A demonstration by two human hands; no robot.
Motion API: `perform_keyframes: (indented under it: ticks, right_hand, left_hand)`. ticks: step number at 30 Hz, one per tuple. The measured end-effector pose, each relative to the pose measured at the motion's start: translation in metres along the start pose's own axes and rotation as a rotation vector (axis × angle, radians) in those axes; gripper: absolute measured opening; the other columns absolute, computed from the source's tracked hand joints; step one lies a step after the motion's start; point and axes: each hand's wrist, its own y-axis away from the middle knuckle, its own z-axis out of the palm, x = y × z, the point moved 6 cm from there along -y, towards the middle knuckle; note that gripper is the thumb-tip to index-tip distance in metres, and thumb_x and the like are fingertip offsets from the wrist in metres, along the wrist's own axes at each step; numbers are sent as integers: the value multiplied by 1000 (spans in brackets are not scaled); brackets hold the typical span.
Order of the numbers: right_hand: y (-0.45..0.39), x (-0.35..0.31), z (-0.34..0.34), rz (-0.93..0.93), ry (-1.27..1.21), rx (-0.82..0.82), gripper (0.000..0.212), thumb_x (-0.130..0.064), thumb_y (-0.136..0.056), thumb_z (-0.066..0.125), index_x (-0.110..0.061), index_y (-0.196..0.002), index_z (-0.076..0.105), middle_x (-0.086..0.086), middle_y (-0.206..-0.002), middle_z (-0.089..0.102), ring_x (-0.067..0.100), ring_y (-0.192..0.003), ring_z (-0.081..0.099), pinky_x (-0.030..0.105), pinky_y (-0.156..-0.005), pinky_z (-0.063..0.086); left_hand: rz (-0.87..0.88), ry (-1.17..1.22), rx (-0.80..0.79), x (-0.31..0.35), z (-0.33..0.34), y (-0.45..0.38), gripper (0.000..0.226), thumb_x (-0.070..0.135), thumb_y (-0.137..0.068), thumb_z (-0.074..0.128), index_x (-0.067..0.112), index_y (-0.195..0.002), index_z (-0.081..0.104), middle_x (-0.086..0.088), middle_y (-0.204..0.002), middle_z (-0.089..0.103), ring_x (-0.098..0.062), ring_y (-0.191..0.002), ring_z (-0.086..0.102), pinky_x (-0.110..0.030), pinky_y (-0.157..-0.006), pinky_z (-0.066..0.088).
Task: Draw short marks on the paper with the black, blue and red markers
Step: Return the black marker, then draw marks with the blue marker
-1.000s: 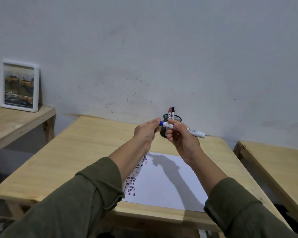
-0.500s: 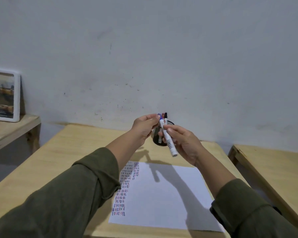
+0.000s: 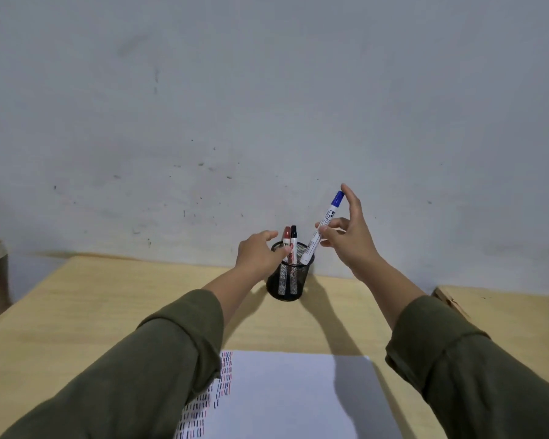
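Markers number three: the blue marker (image 3: 323, 225) is in my right hand (image 3: 349, 240), and the red marker (image 3: 287, 245) and black marker (image 3: 293, 245) stand side by side, caps up, in the one mesh cup (image 3: 286, 282) at the far edge of the table (image 3: 114, 299). I pinch the blue marker's white barrel between my thumb and fingers, with my forefinger stretched up beside its blue cap; it tilts to the right, cap high, and its lower end is at the cup's right rim. My left hand (image 3: 260, 256) reaches to the cup's left side with fingers loosely spread and curled, holding nothing; I cannot tell whether they touch the rim. One sheet of paper (image 3: 286, 397) lies near me between my two green sleeves (image 3: 159, 359), with columns of short black, blue and red marks (image 3: 217, 388) down its left part.
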Motion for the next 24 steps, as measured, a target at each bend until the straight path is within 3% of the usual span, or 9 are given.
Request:
perform_keyframes:
  ticks: [4, 10, 14, 17, 19, 24]
  right_hand:
    - [-26, 19, 1, -31, 148, 68, 76, -4, -86, 60, -44, -139, 23, 11, -79, 59, 20, -73, 61, 27, -70, 52]
    - [-38, 42, 24, -66, 397, -39, 73, -6, -82, 63, -38, -137, 28, 12, -82, 67, 23, -79, 64, 18, -61, 44]
    - [-36, 52, 38, -86, 510, -126, 69, -5, -78, 65, -31, -135, 34, -3, -70, 58, 18, -72, 57, 21, -58, 42]
    - [-40, 61, 41, -96, 572, -127, 60, -9, -78, 68, -26, -130, 43, 1, -84, 62, 19, -78, 56, 26, -62, 37]
    - [-42, 65, 42, -109, 598, -128, 56, -11, -78, 69, -23, -129, 48, 5, -94, 65, 17, -80, 54, 22, -68, 34]
    - [-45, 66, 42, -167, 619, -129, 64, -9, -75, 73, -26, -132, 49, 5, -100, 59, 13, -80, 50, 23, -74, 38]
  left_hand:
    - [-7, -50, 1, -11, 14, -15, 59, 41, -86, 61, 19, -139, 47, -3, -144, 49, -24, -135, 41, -35, -109, 31]
    - [13, -34, -44, -20, 22, -26, 57, 37, -86, 63, 18, -137, 49, -4, -141, 53, -22, -134, 44, -30, -107, 32]
    - [-2, 73, -46, -28, 21, -28, 58, 34, -82, 68, 19, -135, 51, -2, -140, 54, -19, -131, 47, -28, -103, 35]
    - [2, 96, -36, -30, 22, -29, 56, 33, -81, 70, 21, -134, 53, -2, -138, 56, -18, -129, 49, -26, -101, 36]
    - [-2, 126, -35, -32, 24, -29, 57, 32, -80, 70, 21, -134, 53, -3, -137, 56, -19, -129, 49, -23, -98, 36]
    - [-14, 155, -41, -35, 24, -31, 59, 33, -79, 72, 22, -134, 53, -4, -139, 55, -18, -129, 49, -24, -97, 36]
